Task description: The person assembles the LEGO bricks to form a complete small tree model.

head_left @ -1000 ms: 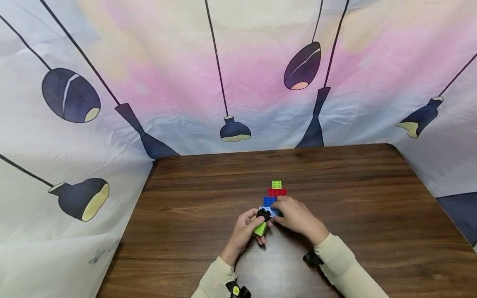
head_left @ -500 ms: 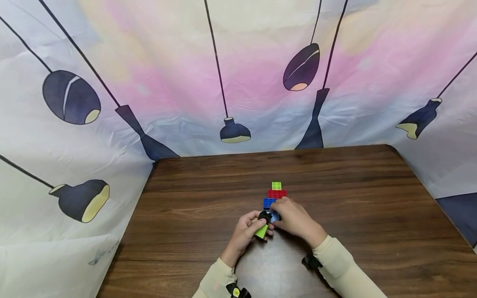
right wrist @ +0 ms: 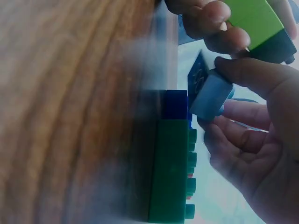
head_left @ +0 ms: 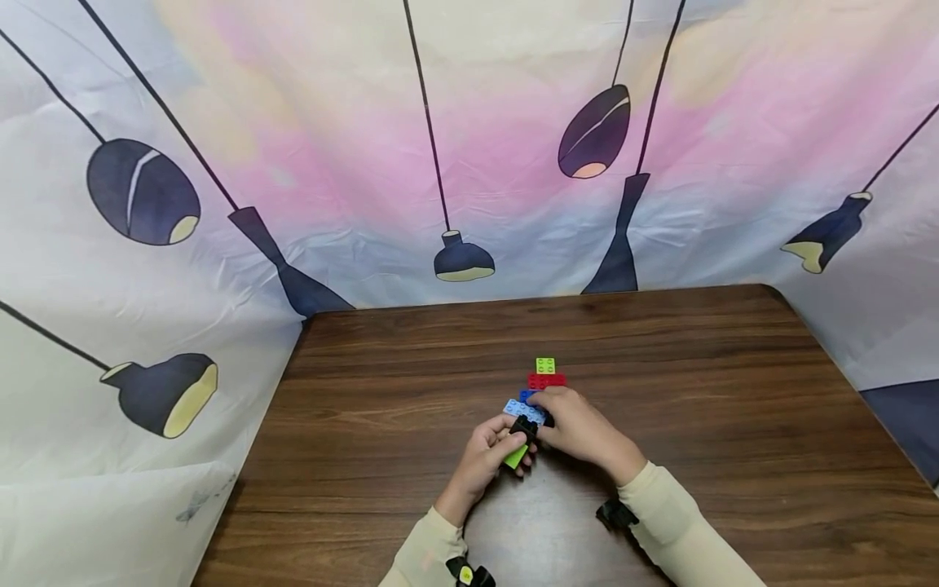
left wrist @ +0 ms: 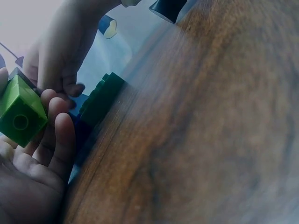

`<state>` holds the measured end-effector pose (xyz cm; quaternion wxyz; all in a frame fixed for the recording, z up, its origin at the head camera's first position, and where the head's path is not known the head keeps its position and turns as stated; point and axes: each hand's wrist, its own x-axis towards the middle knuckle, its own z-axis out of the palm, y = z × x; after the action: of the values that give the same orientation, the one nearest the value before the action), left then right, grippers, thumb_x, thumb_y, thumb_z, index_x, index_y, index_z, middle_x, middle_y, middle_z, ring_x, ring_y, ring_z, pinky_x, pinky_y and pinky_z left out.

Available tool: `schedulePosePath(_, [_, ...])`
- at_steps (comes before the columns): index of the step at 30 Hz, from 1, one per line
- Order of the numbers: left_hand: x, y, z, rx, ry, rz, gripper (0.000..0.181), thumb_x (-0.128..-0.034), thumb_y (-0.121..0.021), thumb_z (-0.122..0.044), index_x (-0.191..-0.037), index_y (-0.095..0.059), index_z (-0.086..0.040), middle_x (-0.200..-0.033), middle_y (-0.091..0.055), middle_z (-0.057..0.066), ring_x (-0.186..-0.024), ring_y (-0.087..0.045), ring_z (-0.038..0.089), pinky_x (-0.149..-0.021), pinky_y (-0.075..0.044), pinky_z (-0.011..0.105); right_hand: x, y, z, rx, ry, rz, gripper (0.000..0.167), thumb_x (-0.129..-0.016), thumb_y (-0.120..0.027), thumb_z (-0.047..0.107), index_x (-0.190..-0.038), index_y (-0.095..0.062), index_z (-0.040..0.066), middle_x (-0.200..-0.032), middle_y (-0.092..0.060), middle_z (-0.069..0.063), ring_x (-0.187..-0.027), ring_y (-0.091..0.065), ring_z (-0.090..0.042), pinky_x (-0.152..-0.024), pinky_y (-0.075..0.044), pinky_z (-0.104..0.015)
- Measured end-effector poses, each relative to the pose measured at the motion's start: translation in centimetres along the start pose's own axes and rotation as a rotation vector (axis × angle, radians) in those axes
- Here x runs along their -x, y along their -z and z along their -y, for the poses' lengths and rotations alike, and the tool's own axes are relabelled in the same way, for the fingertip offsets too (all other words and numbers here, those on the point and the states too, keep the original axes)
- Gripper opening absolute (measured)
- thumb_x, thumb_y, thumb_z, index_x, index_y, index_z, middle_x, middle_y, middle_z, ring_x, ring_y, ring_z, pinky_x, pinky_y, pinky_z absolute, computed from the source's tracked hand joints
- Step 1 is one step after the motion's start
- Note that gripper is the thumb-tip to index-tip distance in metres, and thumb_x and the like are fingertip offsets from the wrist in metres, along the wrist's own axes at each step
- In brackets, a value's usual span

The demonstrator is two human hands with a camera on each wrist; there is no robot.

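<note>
My right hand [head_left: 583, 428] pinches a light blue toy brick [head_left: 517, 408] between thumb and fingers. In the right wrist view that light blue brick [right wrist: 214, 95] is tilted, its hollow underside partly showing, close by a dark blue brick [right wrist: 175, 105]; whether they touch, I cannot tell. My left hand [head_left: 480, 456] grips a lime green block [left wrist: 22, 112] joined to a black brick [head_left: 524, 426]. On the table, a small lime brick [head_left: 545, 365], a red brick [head_left: 547, 381] and the dark blue brick, partly covered by my right fingers, form a line.
A green studded brick [right wrist: 170, 170] stands on the table beside the dark blue one, behind my right hand in the head view. The brown wooden table [head_left: 381, 383] reaches back to a cloth backdrop [head_left: 330, 122] printed with lamps.
The light blue brick has turned in my right fingers and now shows more to the upper left, over the dark blue brick. My left hand's lime and black piece has shifted slightly.
</note>
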<state>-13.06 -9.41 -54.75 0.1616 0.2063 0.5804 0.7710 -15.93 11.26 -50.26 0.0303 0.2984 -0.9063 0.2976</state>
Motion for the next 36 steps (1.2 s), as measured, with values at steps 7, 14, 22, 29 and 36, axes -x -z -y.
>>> schedulePosePath(7, [0.2, 0.0, 0.0, 0.004, -0.008, 0.005, 0.029, -0.1070, -0.057, -0.015, -0.116, -0.056, 0.013, -0.090, -0.072, 0.000, -0.070, -0.068, 0.009, -0.058, -0.058, 0.022, 0.0, 0.7, -0.5, -0.091, 0.063, -0.041, 0.027, -0.095, -0.077, 0.007, -0.120, -0.075, -0.004, -0.107, -0.075, -0.011, -0.081, -0.061, -0.013, -0.070, -0.054, -0.028])
schedulePosePath(14, [0.0, 0.0, 0.0, -0.015, -0.025, 0.005, 0.036, -0.1076, -0.055, -0.014, -0.116, -0.050, 0.021, -0.089, -0.070, 0.001, -0.066, -0.066, 0.008, -0.056, -0.057, 0.022, 0.0, 1.4, -0.7, -0.270, -0.027, -0.039, 0.027, -0.098, -0.077, 0.015, -0.119, -0.076, -0.001, -0.097, -0.075, -0.004, -0.073, -0.063, -0.003, -0.066, -0.057, -0.024])
schedulePosePath(22, [0.1, -0.1, 0.0, -0.051, -0.024, -0.023, 0.039, -0.1064, -0.059, -0.012, -0.109, -0.051, 0.026, -0.087, -0.067, 0.009, -0.062, -0.063, 0.008, -0.055, -0.055, 0.021, -0.2, 1.6, -0.7, -0.415, -0.131, 0.000, 0.030, -0.102, -0.072, 0.020, -0.122, -0.074, -0.002, -0.103, -0.076, -0.006, -0.091, -0.070, -0.014, -0.077, -0.059, -0.028])
schedulePosePath(29, [0.1, -0.2, 0.0, -0.067, -0.008, -0.051, 0.034, -0.1074, -0.057, -0.010, -0.111, -0.053, 0.024, -0.086, -0.066, 0.005, -0.060, -0.060, 0.008, -0.054, -0.053, 0.020, -0.3, 1.5, -0.8, -0.444, -0.151, 0.009, 0.036, -0.107, -0.065, 0.023, -0.131, -0.070, -0.003, -0.108, -0.076, -0.009, -0.087, -0.067, -0.013, -0.075, -0.056, -0.027])
schedulePosePath(36, [0.0, -0.3, -0.2, -0.085, 0.009, -0.056, 0.035, -0.1078, -0.056, -0.010, -0.112, -0.054, 0.024, -0.083, -0.066, 0.002, -0.058, -0.058, 0.008, -0.053, -0.051, 0.020, -0.2, 1.6, -0.9, -0.544, -0.156, 0.021, 0.038, -0.109, -0.061, 0.020, -0.132, -0.067, -0.009, -0.108, -0.074, -0.017, -0.083, -0.071, -0.014, -0.071, -0.060, -0.033])
